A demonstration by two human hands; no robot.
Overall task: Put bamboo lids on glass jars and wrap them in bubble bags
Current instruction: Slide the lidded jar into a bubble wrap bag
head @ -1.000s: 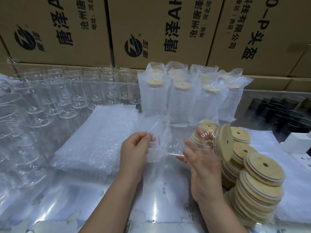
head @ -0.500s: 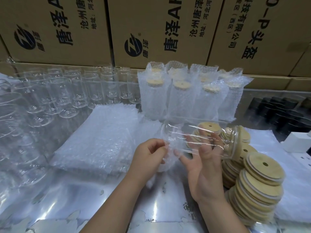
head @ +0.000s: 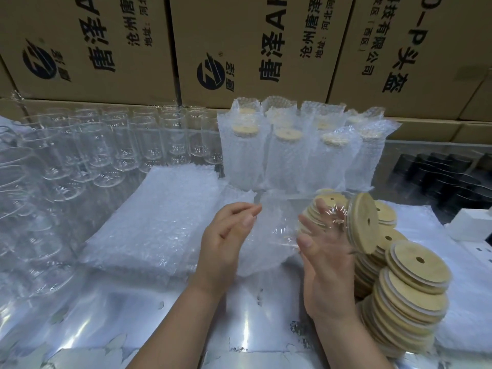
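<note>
My right hand (head: pixel 324 251) grips a clear glass jar (head: pixel 323 213) that lies on its side above the table. A round bamboo lid (head: pixel 362 222) with a small hole closes its right end. The jar's base points left into a bubble bag (head: pixel 269 235). My left hand (head: pixel 226 235) pinches the upper edge of that bag between thumb and fingertips. The bag hangs between both hands and covers the jar's left part.
A flat pile of bubble bags (head: pixel 154 222) lies left of my hands. Stacks of bamboo lids (head: pixel 410 302) stand at the right. Empty glass jars (head: pixel 106 150) fill the left and back, wrapped lidded jars (head: pixel 287 161) the back middle. Cardboard boxes (head: pixel 239 43) wall the rear.
Half a second ago the jar was held higher and further left at the bag's mouth. Now it sits lower with its base in the bag, and my left hand has shifted up along the bag's edge.
</note>
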